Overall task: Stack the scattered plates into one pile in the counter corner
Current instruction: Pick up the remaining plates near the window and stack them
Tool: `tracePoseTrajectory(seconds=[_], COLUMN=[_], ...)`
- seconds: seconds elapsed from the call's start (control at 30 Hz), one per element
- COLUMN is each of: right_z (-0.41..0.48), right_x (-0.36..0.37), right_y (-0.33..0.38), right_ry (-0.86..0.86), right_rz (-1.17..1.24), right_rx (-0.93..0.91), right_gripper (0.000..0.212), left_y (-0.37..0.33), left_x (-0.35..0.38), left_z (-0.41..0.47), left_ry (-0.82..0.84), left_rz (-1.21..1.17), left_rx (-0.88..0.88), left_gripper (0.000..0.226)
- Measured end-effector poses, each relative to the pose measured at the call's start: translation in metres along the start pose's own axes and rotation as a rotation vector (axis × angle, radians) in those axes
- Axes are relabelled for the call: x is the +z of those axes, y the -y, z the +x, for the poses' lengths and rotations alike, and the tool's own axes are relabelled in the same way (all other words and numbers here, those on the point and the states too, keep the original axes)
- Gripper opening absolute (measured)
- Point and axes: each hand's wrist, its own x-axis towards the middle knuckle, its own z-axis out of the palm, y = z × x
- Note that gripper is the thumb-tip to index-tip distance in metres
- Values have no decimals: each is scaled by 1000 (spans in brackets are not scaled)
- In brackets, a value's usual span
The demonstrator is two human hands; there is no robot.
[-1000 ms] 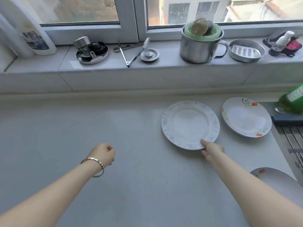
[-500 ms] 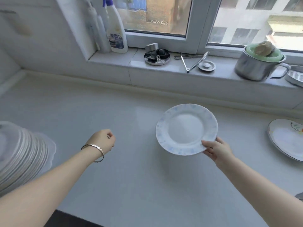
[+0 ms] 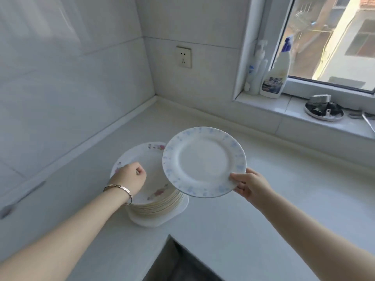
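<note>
A white plate with a blue-speckled rim (image 3: 204, 161) hangs in the air, pinched at its near right edge by my right hand (image 3: 250, 184). It partly overlaps a tall pile of plates (image 3: 157, 196) standing on the grey counter (image 3: 243, 220) near the wall corner; the top plate of the pile has pink flowers. My left hand (image 3: 130, 177), with a bracelet at the wrist, hovers over the left part of the pile with its fingers curled and holds nothing. Whether it touches the top plate I cannot tell.
Tiled walls meet behind the pile, with a wall socket (image 3: 183, 57) above. On the window sill (image 3: 284, 104) stand two spray bottles (image 3: 274, 78) and a metal dish of small parts (image 3: 324, 110). A dark gap (image 3: 178, 262) opens below the counter's near edge.
My right hand lifted the blue-speckled plate off the counter and carried it left to the pile. My view swung left to the corner. My left hand moved over the pile.
</note>
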Motion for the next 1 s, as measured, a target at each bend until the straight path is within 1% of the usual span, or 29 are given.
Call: tracePoseTrajectory(seconds=[0.1, 0.23, 0.33, 0.47, 0.53, 0.63, 0.77, 0.83, 0.9, 1.0], right_z=[13, 27, 34, 38, 38, 37, 38, 39, 39, 39], right_x=[58, 109, 128, 138, 142, 145, 146, 146, 145, 147], right_y=[-17, -37, -44, -48, -51, -56, -60, -60, -60, -59], right_ry=[31, 23, 2, -11, -33, -105, -141, -152, -155, -164], right_rz=[-63, -141, -195, -244, -346, -611, -917, -1008, -1048, -1094], right_rx=[49, 104, 115, 94, 31, -91, -166, -172, -170, -143], right_gripper=[23, 24, 23, 20, 21, 31, 39, 42, 44, 39], left_y=[44, 82, 95, 96, 95, 92, 89, 88, 88, 86], left_x=[-20, -31, -35, -37, -38, -39, -39, -38, -38, -39], left_z=[10, 19, 27, 35, 40, 48, 56, 58, 60, 64], left_ry=[-22, -4, -2, 4, 9, -2, -11, -5, 0, -6], left_rz=[-12, -32, -67, -83, -90, -96, -98, -91, -88, -92], left_rx=[-77, -146, -172, -153, -144, -139, -135, -135, -139, -137], left_gripper=[19, 22, 21, 21, 21, 21, 21, 20, 19, 18])
